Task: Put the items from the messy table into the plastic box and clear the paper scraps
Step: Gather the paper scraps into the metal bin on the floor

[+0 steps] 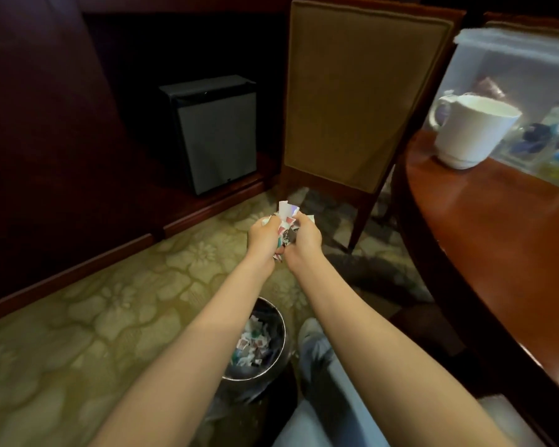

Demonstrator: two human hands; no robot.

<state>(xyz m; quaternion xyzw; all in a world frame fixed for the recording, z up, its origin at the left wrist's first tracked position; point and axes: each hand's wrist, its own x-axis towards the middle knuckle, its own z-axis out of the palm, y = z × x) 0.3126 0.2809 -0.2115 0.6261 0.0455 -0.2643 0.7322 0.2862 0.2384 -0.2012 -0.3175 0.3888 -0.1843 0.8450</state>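
Both bare forearms reach straight out ahead, side by side, with the wrists close together. The left hand [265,235] and right hand [305,240] face each other with fingers curled in. Together they grip a wad of paper scraps [286,224], white with red and green print. The wad is squeezed between the two hands, and bits stick out above the knuckles and below the palms.

Below the forearms, nearer the body, a round waste bin [284,333] stands on the patterned carpet [110,301]. It holds more torn scraps [252,345]. A shoe [313,338] rests just right of the bin.

To the right of the hands curves the edge of a polished wooden table [497,253]. At its far end sits the clear plastic box [484,69] with blurred items inside, and a white mug [471,130] stands just in front of it. Beyond the hands stands an upholstered chair [362,91].
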